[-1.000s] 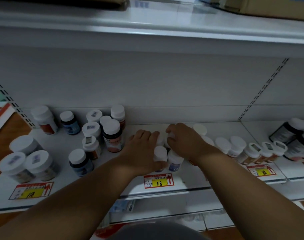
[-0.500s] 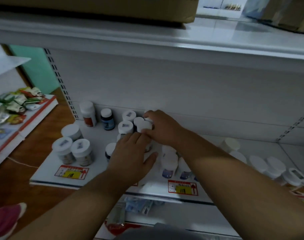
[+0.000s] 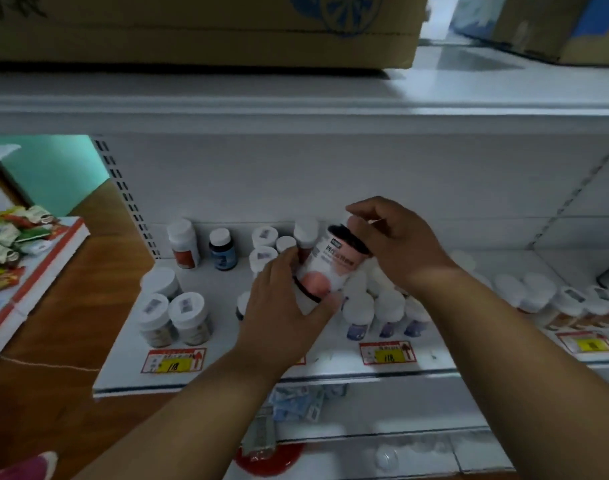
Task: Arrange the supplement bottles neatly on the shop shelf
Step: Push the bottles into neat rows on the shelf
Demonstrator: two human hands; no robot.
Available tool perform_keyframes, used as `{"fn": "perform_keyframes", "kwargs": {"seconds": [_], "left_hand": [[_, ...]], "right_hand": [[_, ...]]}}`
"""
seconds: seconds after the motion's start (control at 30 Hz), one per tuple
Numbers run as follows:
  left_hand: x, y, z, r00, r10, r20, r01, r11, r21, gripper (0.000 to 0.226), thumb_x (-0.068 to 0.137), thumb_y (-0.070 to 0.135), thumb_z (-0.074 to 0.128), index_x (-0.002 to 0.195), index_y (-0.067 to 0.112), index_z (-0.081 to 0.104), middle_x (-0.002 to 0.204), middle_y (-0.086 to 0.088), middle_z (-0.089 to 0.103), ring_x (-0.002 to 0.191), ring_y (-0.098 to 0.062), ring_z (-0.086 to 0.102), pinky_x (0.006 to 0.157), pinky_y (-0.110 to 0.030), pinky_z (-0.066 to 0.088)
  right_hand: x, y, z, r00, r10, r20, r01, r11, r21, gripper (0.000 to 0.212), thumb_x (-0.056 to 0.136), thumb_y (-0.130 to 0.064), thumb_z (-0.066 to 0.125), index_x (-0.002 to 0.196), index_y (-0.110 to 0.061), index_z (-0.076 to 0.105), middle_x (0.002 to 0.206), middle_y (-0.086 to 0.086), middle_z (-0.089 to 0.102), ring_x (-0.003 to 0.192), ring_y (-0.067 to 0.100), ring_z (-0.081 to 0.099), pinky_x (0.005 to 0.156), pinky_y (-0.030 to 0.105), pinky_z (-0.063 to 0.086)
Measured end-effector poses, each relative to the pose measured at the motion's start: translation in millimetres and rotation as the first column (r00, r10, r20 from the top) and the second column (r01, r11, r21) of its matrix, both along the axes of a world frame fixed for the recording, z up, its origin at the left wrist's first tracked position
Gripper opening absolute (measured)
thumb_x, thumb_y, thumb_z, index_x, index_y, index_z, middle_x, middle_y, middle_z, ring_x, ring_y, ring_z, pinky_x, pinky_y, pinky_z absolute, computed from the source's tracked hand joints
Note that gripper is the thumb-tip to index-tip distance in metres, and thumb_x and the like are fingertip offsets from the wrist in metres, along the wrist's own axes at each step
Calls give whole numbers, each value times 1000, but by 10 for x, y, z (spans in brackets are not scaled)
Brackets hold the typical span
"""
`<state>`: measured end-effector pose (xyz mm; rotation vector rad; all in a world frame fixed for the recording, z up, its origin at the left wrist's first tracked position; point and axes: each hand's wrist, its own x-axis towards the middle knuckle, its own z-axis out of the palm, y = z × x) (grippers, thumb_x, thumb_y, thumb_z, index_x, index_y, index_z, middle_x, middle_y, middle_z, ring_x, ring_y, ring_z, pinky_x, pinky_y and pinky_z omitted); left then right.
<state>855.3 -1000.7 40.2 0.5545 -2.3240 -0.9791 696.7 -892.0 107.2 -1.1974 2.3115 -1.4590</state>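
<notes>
Mid-frame, above the shelf (image 3: 123, 355): both hands on one bottle (image 3: 325, 268), lifted clear of the rows and tilted, dark end up and to the right. White label, pinkish patch low on it; print too blurred to read.

Left hand (image 3: 282, 306) wraps the lower body of the bottle, fingers curled round the left side, thumb along the bottom right. Right hand (image 3: 396, 244) grips the upper dark end, fingertips pinched over it from the right.

Below and right of the held bottle: a tight cluster of white-capped bottles (image 3: 388, 306), purple-blue labels, upright, touching one another. Behind the left hand, more white caps (image 3: 265, 235) near the back wall. Left of centre, a blue bottle (image 3: 222, 249) and a red-labelled bottle (image 3: 183, 244) stand apart by the back wall. Lower left of the shelf: three wide jars (image 3: 173, 315) huddled together. Far right: a row of small bottles (image 3: 573, 303), blurred.

Price tags (image 3: 388, 353) along the front edge. Cardboard box (image 3: 199, 26) on the shelf above, top of frame.
</notes>
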Motion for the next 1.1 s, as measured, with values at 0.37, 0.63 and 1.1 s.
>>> {"fn": "perform_keyframes", "kwargs": {"seconds": [0.37,0.63,1.1], "left_hand": [[-670,1617,-50,931,-341,-128,364,887,284,56,57,62,74,105,56,45,96,26,62,79,5,62,61,-17,52],[-1501,3247,28,851,-519,-76,523,827,208,71,61,65,67,123,44,40,110,19,60,91,4,60,72,-29,54],[-3147,4412,25,788,-615,-31,615,785,70,53,71,71,60,115,56,35,104,31,56,91,10,56,63,-8,43]], "right_hand": [[179,1893,-64,927,-145,346,227,951,-211,28,94,-18,60,120,-29,59,99,0,68,83,10,66,71,28,55],[-383,3681,-59,913,-330,238,374,913,-166,39,89,-11,67,124,-26,57,112,1,65,100,15,66,91,44,54],[-2048,4916,-97,892,-372,255,430,873,-229,29,95,-21,58,123,-27,61,111,-8,65,99,4,65,79,23,55]]}}
